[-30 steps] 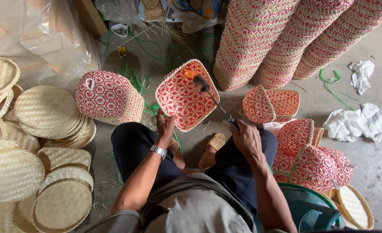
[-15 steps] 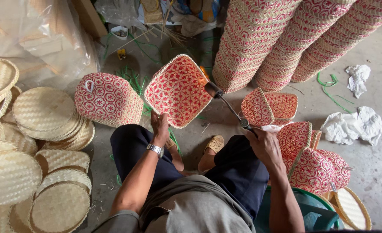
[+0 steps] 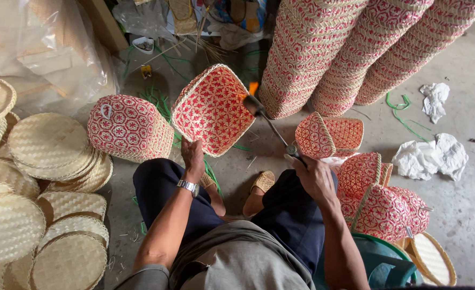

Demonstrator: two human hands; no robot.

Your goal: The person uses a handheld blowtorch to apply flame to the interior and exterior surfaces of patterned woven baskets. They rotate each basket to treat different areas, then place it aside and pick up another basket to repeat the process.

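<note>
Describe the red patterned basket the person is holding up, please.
The basket is a squarish woven piece with rounded corners, red star-like pattern on pale straw, with a pale braided rim. It is tilted up on edge, gripped at its lower edge by the left hand. A torch in the right hand flames at its right rim.

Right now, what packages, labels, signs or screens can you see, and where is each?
Clear plastic bag: top left, large, crumpled, see-through, pale flat things inside.
Small tag: on the overturned red and tan basket left of the person, white, looped.
No signs or screens in view.
</note>
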